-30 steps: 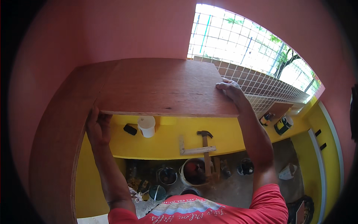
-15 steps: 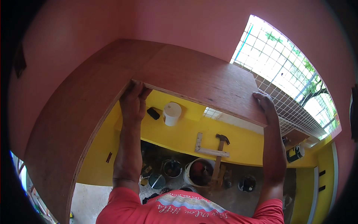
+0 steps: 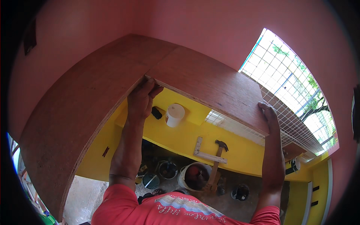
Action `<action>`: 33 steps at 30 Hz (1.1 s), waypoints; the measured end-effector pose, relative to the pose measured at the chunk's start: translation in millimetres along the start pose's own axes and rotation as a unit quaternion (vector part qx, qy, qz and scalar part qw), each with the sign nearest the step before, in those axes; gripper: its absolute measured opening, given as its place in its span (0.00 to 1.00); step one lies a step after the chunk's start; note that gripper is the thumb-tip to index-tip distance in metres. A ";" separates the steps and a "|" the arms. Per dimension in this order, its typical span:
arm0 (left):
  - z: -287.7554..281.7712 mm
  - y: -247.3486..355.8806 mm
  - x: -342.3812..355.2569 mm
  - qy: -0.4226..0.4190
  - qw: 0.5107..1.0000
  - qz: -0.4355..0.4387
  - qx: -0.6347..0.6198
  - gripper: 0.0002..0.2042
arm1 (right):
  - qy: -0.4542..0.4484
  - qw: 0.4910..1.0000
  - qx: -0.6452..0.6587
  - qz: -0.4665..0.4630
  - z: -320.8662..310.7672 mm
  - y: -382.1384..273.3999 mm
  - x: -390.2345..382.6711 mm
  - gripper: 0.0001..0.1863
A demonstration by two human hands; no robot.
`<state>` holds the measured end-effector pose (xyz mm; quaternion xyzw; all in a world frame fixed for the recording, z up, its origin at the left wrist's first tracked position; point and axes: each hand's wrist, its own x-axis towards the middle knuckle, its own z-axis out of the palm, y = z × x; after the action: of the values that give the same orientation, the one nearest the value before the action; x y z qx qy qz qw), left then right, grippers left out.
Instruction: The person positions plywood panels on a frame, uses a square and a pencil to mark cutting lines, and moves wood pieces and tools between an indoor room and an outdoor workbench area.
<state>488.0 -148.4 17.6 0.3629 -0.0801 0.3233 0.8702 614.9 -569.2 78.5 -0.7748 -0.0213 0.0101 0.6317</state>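
A reddish-brown plywood board [image 3: 210, 86] lies level in front of me, high above the yellow counter. Along a seam it meets a second plywood panel [image 3: 82, 93], which runs down my left side, so the two form a corner. My left hand [image 3: 140, 100] is closed on the edge at that inner corner, with some fingers hidden beneath the wood. At the far right end, my right hand [image 3: 270, 112] grips the board's short edge, fingertips on top and the thumb out of sight.
Below, the yellow counter [image 3: 168, 137] carries a white bucket [image 3: 174, 115], a black object [image 3: 156, 112], a carpenter's square [image 3: 210, 155] and a hammer [image 3: 217, 159]. On the floor stand a paint-stained pail [image 3: 183, 176] and several other containers. A gridded window [image 3: 288, 82] opens at right.
My view has shifted and tilted slightly, so the whole scene sits a little differently. Both hands keep their places on the board, and its joint with the side panel looks the same.
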 end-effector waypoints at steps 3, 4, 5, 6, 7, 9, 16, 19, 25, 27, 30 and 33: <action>-2.8 -2.5 1.1 -0.002 1.000 -0.002 -0.011 0.07 | 0.018 1.000 -0.010 0.004 -10.9 8.6 10.1 0.20; -5.0 -3.4 2.1 -0.001 1.000 -0.005 -0.018 0.07 | 0.035 0.999 -0.025 0.006 -11.3 8.5 11.5 0.20; -6.1 -3.1 2.4 -0.003 1.000 -0.006 -0.020 0.07 | 0.038 0.999 -0.026 0.006 -12.0 8.0 11.2 0.20; -6.8 -2.6 2.6 0.003 1.000 -0.011 -0.011 0.07 | 0.051 0.998 -0.040 -0.001 -11.1 7.5 10.1 0.20; -6.9 -1.8 2.4 0.011 1.000 -0.015 -0.001 0.07 | 0.062 0.997 -0.054 -0.007 -6.9 5.5 7.6 0.20; -6.5 0.5 1.5 0.014 1.000 -0.014 0.001 0.07 | 0.051 0.997 -0.053 0.001 4.9 -5.3 -3.5 0.20; -11.9 -3.2 6.9 0.000 0.999 -0.032 -0.007 0.07 | 0.074 0.995 -0.062 0.005 -10.6 5.4 11.5 0.17; -16.2 -1.4 4.4 0.000 0.999 -0.044 0.006 0.09 | 0.060 0.997 -0.041 0.018 1.2 -1.6 0.1 0.15; -9.7 1.6 -59.7 -0.081 0.973 -0.146 0.160 0.13 | -0.002 0.998 0.052 -0.044 9.6 -10.2 -26.9 0.16; 1.7 17.0 -85.1 -0.236 0.939 0.001 0.248 0.17 | -0.020 0.996 0.080 -0.034 5.1 -12.3 -37.5 0.16; 29.1 64.0 -103.5 -0.284 0.879 0.277 0.264 0.13 | 0.003 0.995 0.004 -0.100 -1.0 -3.8 -32.7 0.15; 98.6 121.3 -123.3 -0.320 0.845 0.416 0.103 0.12 | 0.026 0.995 -0.033 -0.086 9.6 -3.8 -13.5 0.15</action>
<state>326.2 -214.0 113.2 0.4660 -0.4637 0.5275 0.5382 600.9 -559.7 80.1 -0.7904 -0.0714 -0.0650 0.6049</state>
